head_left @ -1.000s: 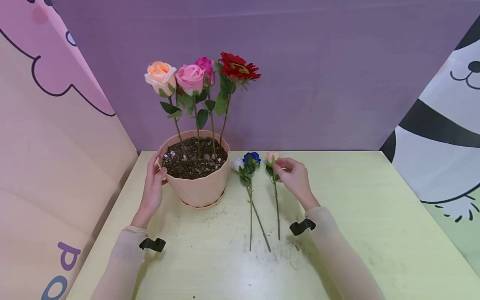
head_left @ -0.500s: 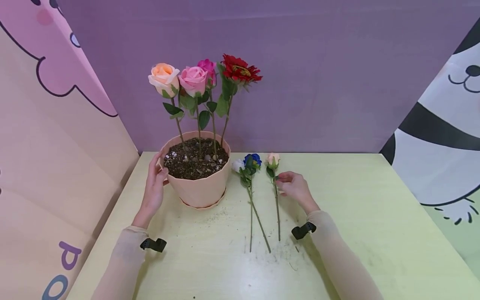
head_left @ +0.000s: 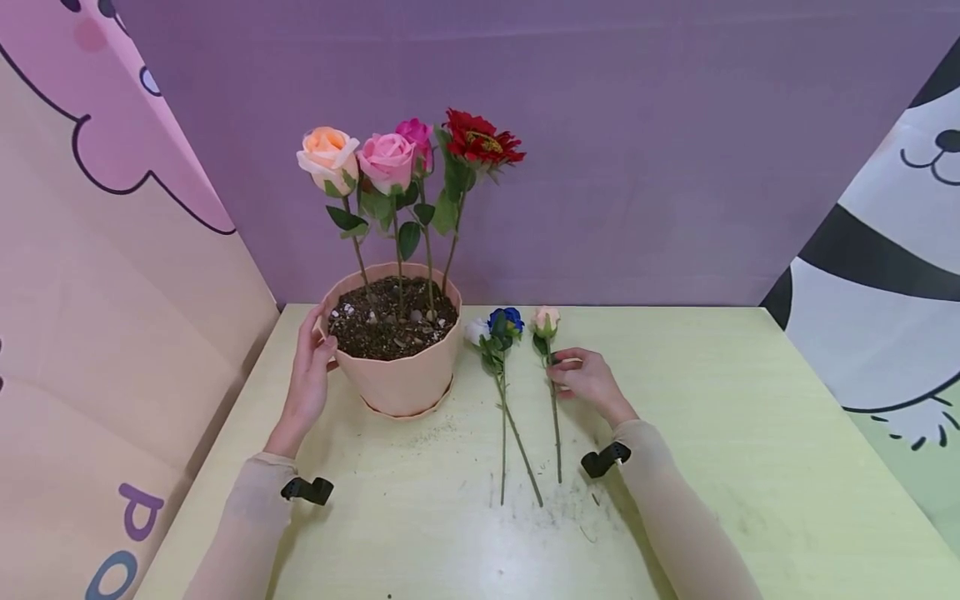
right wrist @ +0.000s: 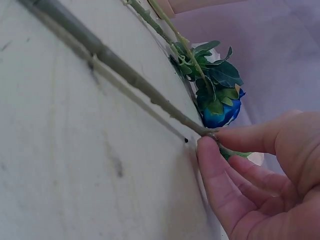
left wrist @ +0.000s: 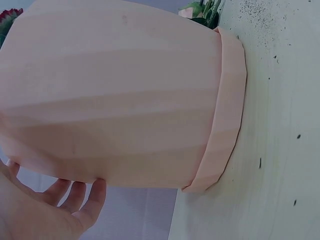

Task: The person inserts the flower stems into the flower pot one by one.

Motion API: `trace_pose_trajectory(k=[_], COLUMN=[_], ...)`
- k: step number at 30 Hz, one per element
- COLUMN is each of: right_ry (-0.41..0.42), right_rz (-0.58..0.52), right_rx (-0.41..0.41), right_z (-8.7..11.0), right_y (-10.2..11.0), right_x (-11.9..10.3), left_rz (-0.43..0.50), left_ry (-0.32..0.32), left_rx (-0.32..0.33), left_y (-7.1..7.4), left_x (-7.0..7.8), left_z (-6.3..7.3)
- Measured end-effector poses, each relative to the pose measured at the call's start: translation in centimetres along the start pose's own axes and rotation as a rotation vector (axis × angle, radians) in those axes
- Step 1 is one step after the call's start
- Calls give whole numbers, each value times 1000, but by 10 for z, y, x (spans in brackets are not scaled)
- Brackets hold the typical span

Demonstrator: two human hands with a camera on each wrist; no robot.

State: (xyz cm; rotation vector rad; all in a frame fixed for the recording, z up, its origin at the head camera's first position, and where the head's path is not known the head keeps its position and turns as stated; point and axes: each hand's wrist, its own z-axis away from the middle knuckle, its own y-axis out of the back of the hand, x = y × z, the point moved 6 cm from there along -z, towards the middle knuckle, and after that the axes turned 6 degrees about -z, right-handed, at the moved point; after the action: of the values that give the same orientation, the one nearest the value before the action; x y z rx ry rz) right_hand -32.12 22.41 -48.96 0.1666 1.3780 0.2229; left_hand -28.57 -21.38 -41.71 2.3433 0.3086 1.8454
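Observation:
A pink flowerpot point(head_left: 397, 383) of dark soil holds several upright artificial flowers, among them a peach rose point(head_left: 327, 158), a pink rose point(head_left: 387, 163) and a red flower point(head_left: 480, 140). My left hand point(head_left: 307, 375) rests against the pot's left side. In the left wrist view its fingertips point(left wrist: 97, 187) touch the outer wall. My right hand point(head_left: 591, 383) pinches the stem of a pale pink rose point(head_left: 546, 321) below its bloom, between thumb and forefinger. That stem point(right wrist: 145, 90) runs close along the table in the right wrist view.
Between the pot and the pale pink rose, a blue rose point(head_left: 506, 321) and a white flower point(head_left: 476, 331) lie with stems crossed. Soil crumbs dot the table point(head_left: 450, 550). A purple backdrop point(head_left: 637, 167) stands behind, with printed panels on both sides.
My right hand has moved from the pale pink rose's bloom down toward me and now pinches its stem. The left hand stays at the pot.

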Motion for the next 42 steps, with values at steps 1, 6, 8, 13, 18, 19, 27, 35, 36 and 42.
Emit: trace_pose_trajectory(k=[1, 6, 8, 13, 18, 19, 27, 35, 36, 42], right_ry=[-2, 4, 7, 16, 20, 24, 33, 128, 145, 220], right_rz=[-2, -19, -22, -26, -67, -78, -215, -303, -317, -408], right_rx=[1, -10, -11, -19, -29, -31, -59, -54, -52, -52], right_z=[0, 0, 1, 3, 3, 3, 8, 20, 21, 33], right_y=[0, 1, 1, 3, 6, 7, 7, 5, 4, -2], right_x=[1, 1, 0, -3, -12, -13, -35, -70, -75, -105], left_rz=[-1, -4, -3, 0, -5, -6, -14, -6, -4, -1], left_ry=[0, -1, -1, 2, 1, 0, -5, -2, -1, 2], left_rx=[-1, -3, -2, -1, 1, 2, 8, 7, 6, 2], left_y=[0, 0, 0, 0, 0, 0, 0, 0, 0, -1], left_x=[0, 0, -1, -1, 0, 0, 0, 0, 0, 0], left_z=[0, 1, 1, 1, 0, 0, 0, 0, 0, 1])
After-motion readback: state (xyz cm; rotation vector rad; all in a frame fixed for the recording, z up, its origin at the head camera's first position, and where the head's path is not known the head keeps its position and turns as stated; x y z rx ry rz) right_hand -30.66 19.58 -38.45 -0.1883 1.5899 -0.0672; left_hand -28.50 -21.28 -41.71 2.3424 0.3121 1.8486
